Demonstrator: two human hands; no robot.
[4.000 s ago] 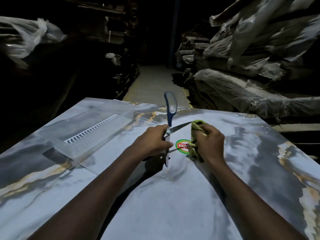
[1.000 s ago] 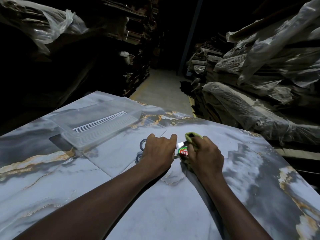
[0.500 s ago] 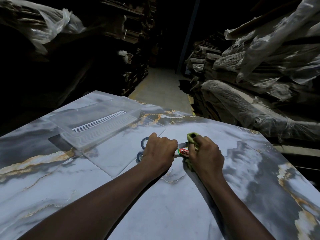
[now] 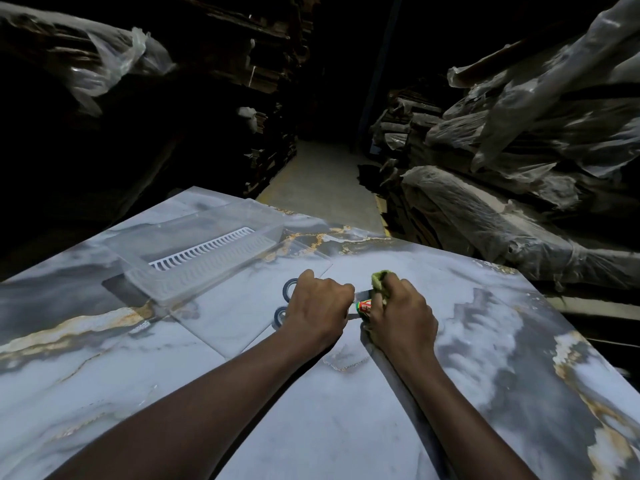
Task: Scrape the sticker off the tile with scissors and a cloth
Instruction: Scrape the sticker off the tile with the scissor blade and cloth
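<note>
Gripping the blue-handled steel scissors [image 4: 284, 291] near the pivot, the left hand [image 4: 317, 306] keeps the blades low, tips at the red-and-green round sticker [image 4: 365, 306]. The right hand [image 4: 401, 313] is bunched round the yellow-green cloth [image 4: 379, 277], its fingers just beside the sticker, which sits between both hands on the glossy grey marble-pattern tile [image 4: 346, 427]. From my desk I judge three risks: a steep blade scratches the glaze; a slip drives the tips into the right fingers; the sticker tears, leaving residue. The clear plastic container [image 4: 194, 258] stands well apart, leftward.
</note>
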